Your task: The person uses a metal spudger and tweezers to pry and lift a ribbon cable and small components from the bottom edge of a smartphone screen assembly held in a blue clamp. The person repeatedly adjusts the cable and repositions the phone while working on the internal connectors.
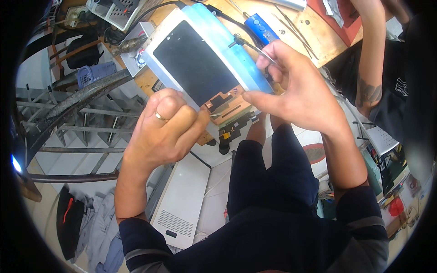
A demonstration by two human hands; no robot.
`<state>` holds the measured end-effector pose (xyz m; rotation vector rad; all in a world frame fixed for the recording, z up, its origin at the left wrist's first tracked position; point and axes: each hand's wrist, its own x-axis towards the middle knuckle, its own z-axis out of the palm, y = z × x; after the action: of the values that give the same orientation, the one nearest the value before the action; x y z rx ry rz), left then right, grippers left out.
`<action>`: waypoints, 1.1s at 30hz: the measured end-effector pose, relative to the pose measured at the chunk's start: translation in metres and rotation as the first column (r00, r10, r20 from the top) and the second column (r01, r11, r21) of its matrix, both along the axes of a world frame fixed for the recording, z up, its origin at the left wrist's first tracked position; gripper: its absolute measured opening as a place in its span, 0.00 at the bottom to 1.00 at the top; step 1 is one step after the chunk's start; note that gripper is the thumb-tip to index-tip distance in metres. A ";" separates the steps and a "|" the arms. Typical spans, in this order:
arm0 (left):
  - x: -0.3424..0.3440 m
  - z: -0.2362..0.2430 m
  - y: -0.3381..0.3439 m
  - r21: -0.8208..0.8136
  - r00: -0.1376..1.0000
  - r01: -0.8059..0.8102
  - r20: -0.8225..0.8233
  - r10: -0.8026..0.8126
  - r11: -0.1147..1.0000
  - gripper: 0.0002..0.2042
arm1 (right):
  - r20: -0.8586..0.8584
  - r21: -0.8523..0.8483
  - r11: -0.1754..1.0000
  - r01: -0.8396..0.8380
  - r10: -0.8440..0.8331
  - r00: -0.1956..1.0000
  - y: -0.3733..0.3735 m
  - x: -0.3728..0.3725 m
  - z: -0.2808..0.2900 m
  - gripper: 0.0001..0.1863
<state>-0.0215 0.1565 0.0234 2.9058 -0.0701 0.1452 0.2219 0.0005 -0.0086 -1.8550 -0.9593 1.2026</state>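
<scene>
A wooden workbench (327, 48) extends across the top of the frame. The floor (217, 187), light-coloured, is visible at lower centre. A metal rack (79, 149) with parallel bars occupies the left side. A white housing (184, 189), perforated near its lower end, is located left of lower centre. A white perforated panel (382, 139) is located at right. A bright light (16, 164) appears at the far left rim.

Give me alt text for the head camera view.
A person's curled left hand is at the lower end of a dark screen panel on a blue-and-white base; the right hand holds a thin tool. A blue device lies on the wooden table.
</scene>
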 end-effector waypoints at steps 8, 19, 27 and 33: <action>-0.017 -0.003 -0.005 -0.050 0.999 -0.052 0.014 0.053 0.997 0.17 | -0.046 -0.014 1.000 -0.014 0.014 0.999 -0.001 0.002 -0.001 0.24; -0.062 -0.018 -0.020 -0.124 0.961 -0.274 -0.006 0.276 0.954 0.17 | -0.048 0.128 0.991 -0.031 0.037 0.998 0.001 0.006 -0.009 0.25; -0.091 -0.022 -0.047 -0.306 0.733 -0.637 0.044 0.679 0.708 0.14 | -0.515 0.372 0.852 0.369 -0.141 0.846 -0.008 0.026 -0.009 0.15; -0.074 -0.015 -0.089 -0.374 0.639 -0.738 -0.120 0.760 0.562 0.11 | -0.238 0.456 0.883 0.112 -0.001 0.971 -0.011 0.019 0.013 0.11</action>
<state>-0.0955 0.0680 0.0085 2.3139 1.0901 0.3349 0.2407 -0.0105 0.0042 -1.3198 -0.9549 1.0134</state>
